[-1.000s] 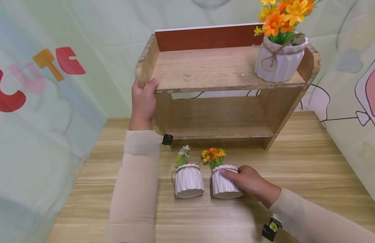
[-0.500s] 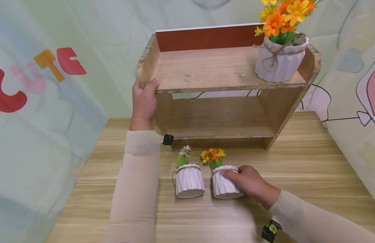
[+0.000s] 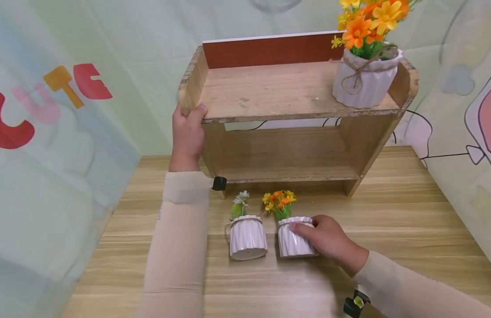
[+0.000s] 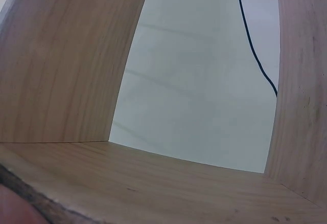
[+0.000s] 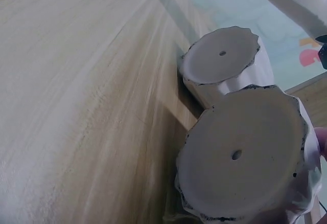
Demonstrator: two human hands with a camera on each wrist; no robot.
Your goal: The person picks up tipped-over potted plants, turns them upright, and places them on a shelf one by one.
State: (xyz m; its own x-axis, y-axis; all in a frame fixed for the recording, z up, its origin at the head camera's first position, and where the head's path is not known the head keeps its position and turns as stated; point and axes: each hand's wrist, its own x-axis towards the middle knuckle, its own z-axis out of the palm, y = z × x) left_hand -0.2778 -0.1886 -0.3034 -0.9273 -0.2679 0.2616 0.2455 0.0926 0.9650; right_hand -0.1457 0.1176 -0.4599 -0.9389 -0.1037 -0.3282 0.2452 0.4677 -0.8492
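My left hand [image 3: 188,134] grips the left side panel of a two-tier wooden shelf [image 3: 265,90] at its upper board, thumb on the board's front edge. In the left wrist view, the shelf's inside [image 4: 66,65] fills the picture. My right hand [image 3: 329,238] holds a white fluted flowerpot [image 3: 294,240] with orange and yellow flowers, thumb across its side; fingers behind it are hidden. To its left, a second white flowerpot [image 3: 248,238] with small white flowers lies on its side on the table. The right wrist view shows the held pot's base [image 5: 242,152] and its drain hole.
A larger white flowerpot [image 3: 364,79] with orange and yellow flowers stands on the upper board's right end. The wood-grain table [image 3: 245,287] lies below the shelf. Printed cloth [image 3: 70,176] hangs behind and on both sides.
The pot in my right hand has tilted slightly, its flowers up a little and less of its base showing in the head view. My left hand stays on the shelf.
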